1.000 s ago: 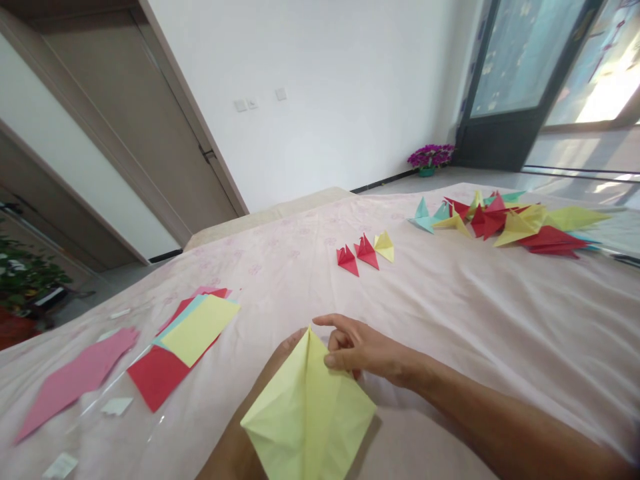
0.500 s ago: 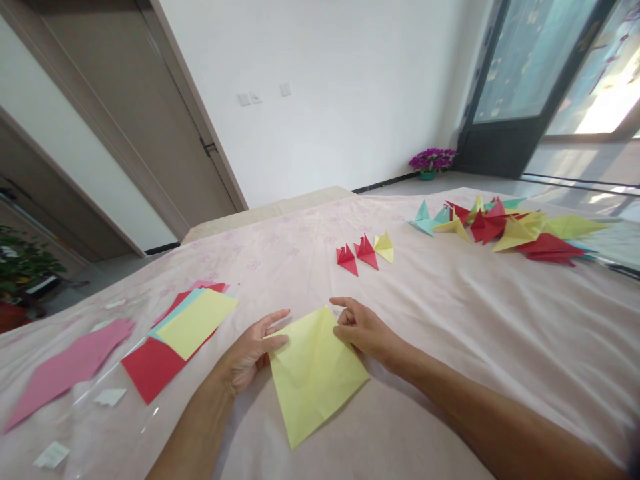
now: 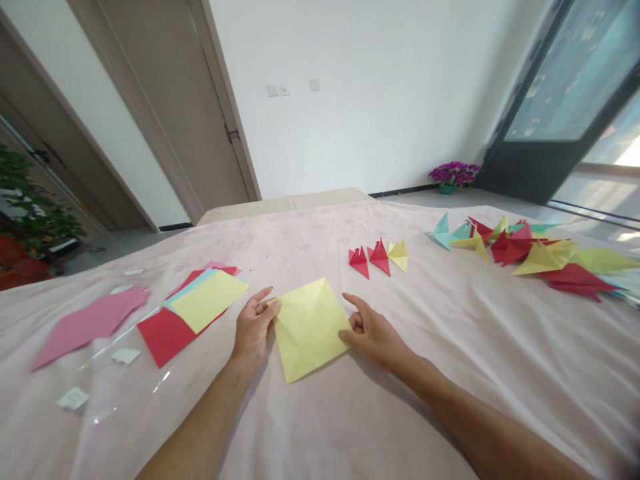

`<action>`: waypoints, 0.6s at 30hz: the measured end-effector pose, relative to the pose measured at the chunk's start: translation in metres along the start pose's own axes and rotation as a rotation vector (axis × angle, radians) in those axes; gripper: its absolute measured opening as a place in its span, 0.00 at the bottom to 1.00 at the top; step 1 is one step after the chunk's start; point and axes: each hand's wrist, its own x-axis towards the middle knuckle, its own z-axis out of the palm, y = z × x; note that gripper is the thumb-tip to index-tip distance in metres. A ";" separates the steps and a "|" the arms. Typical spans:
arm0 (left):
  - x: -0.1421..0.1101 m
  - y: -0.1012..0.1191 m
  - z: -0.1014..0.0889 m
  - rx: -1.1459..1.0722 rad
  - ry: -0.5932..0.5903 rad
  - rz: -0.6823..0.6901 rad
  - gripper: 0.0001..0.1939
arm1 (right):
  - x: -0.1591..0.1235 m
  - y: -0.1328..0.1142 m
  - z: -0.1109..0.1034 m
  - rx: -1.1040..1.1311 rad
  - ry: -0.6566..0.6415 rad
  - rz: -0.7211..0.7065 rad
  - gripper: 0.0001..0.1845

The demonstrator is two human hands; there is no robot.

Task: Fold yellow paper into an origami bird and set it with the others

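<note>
A square sheet of yellow paper point(image 3: 311, 337) with faint crease lines is between my two hands, just above or on the cloth. My left hand point(image 3: 255, 323) pinches its left corner, thumb on top and fingers behind. At the right corner, my right hand point(image 3: 373, 332) grips the sheet between thumb and curled fingers, with the index finger stretched out past the edge. Beyond the sheet stand two red folded paper cranes point(image 3: 379, 257) and a yellow folded paper piece point(image 3: 399, 255) in a row.
Left lie stacked coloured sheets point(image 3: 210, 300), pink paper point(image 3: 93, 323), clear plastic wrapping point(image 3: 160, 383) and white scraps point(image 3: 126, 356). A heap of folded paper cranes point(image 3: 520, 247) covers the far right of the pink tablecloth point(image 3: 480, 347). Potted purple flowers point(image 3: 454, 174) stand on the floor beyond.
The yellow sheet has turned slightly and shifted away from me. My right hand has slid from near its top corner to its right corner. The whole view has tilted a little.
</note>
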 end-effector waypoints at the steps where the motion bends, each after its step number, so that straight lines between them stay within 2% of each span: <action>1: 0.000 0.000 0.001 -0.030 0.009 0.013 0.35 | 0.000 0.001 0.001 -0.017 0.015 -0.014 0.39; 8: 0.006 -0.001 -0.001 -0.238 -0.012 -0.005 0.31 | 0.008 0.007 0.005 0.165 0.131 -0.118 0.36; 11: 0.012 -0.001 -0.006 -0.339 -0.019 -0.031 0.27 | 0.008 0.006 0.004 0.298 0.148 -0.104 0.36; 18: 0.022 0.006 -0.033 -0.572 0.009 -0.036 0.15 | 0.007 0.002 0.009 0.276 0.264 -0.029 0.32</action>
